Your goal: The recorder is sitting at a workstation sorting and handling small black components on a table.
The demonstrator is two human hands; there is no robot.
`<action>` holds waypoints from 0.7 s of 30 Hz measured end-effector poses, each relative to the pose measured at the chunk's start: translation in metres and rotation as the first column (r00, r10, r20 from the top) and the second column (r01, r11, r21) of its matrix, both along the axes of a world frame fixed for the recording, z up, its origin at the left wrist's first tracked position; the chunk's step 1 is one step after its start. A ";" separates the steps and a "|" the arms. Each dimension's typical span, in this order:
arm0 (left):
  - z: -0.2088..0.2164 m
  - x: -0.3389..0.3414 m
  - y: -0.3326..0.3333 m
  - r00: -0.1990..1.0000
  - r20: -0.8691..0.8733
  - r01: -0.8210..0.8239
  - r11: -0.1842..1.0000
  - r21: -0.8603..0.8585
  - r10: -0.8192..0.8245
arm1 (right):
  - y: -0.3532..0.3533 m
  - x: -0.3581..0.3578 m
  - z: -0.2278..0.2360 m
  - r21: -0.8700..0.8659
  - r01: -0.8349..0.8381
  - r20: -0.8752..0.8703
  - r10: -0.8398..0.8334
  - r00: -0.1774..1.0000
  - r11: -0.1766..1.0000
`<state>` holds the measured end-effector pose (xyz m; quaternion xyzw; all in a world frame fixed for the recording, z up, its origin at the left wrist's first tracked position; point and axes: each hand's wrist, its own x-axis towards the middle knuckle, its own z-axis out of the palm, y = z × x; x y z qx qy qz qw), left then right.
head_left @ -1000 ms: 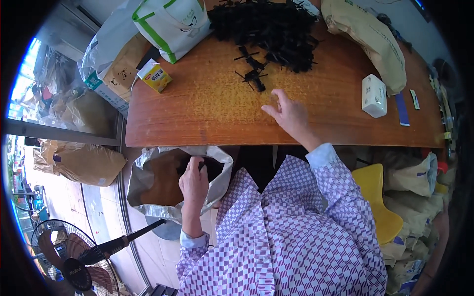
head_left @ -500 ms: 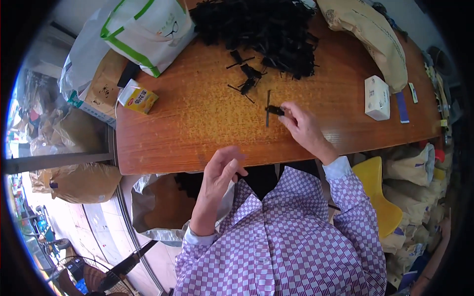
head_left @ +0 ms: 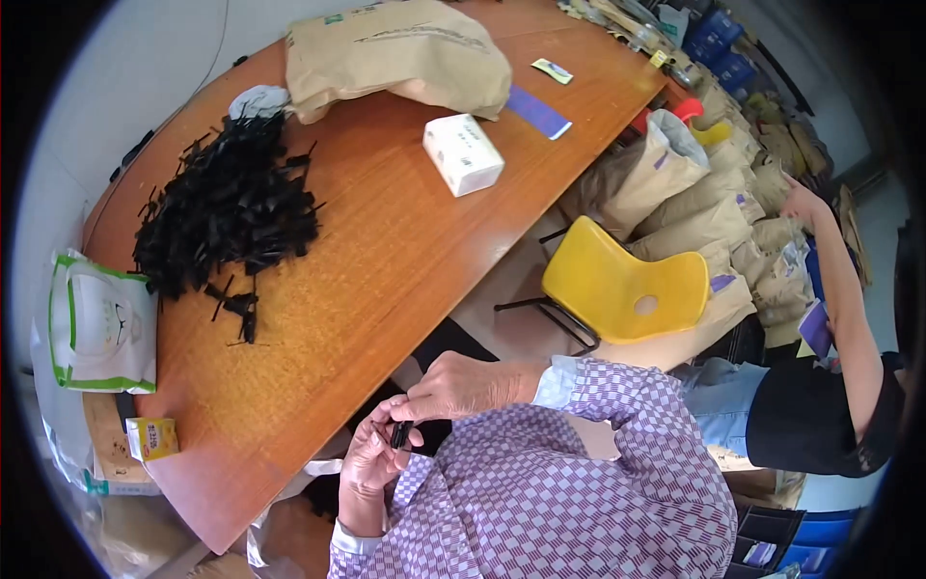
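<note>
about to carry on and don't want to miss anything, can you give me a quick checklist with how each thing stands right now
1. Black part secured: ok, in the left grip.
2. Right grip closed on that part: cannot tell, its fingertips meet it but hide the contact.
3. Black pieces gathered tidily on the table: not ok, a few trail from the near end of the pile.
4. White box apart from the pile: ok, off to its right.
5. Sack below the table edge open: cannot tell, mostly hidden.
6. Co-worker's hand away from the work: ok, at far right.
</note>
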<state>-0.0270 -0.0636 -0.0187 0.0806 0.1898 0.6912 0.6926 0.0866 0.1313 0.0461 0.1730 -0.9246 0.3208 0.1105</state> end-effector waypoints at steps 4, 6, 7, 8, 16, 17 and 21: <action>0.015 0.029 0.006 0.990 -0.112 -0.109 0.977 -0.186 0.089 | -0.001 0.017 -0.017 -0.120 -0.003 0.016 0.005 1.000 0.993; 0.025 0.036 0.016 0.944 -0.296 -0.202 0.964 -0.174 0.145 | -0.005 0.024 -0.019 -0.266 0.143 0.158 -0.103 0.982 0.953; 0.029 0.042 0.013 0.910 -0.385 -0.265 0.929 -0.260 0.152 | -0.011 0.028 -0.016 -0.296 0.241 0.270 -0.161 0.949 0.924; 0.036 0.049 0.013 0.866 -0.473 -0.319 0.906 -0.278 0.161 | -0.018 0.037 -0.017 -0.400 0.330 0.318 -0.209 0.925 0.855; 0.042 0.105 0.005 0.592 -0.783 -0.547 0.809 -0.215 0.192 | -0.046 0.068 -0.013 -0.642 0.356 0.448 -0.045 0.893 0.679; 0.041 0.107 0.003 0.553 -0.817 -0.555 0.804 -0.213 0.164 | -0.049 0.071 -0.013 -0.649 0.359 0.443 -0.051 0.895 0.671; 0.043 0.116 0.001 0.365 -0.931 -0.538 0.823 -0.182 0.033 | -0.055 0.088 -0.019 -0.632 0.367 0.442 -0.071 0.894 0.683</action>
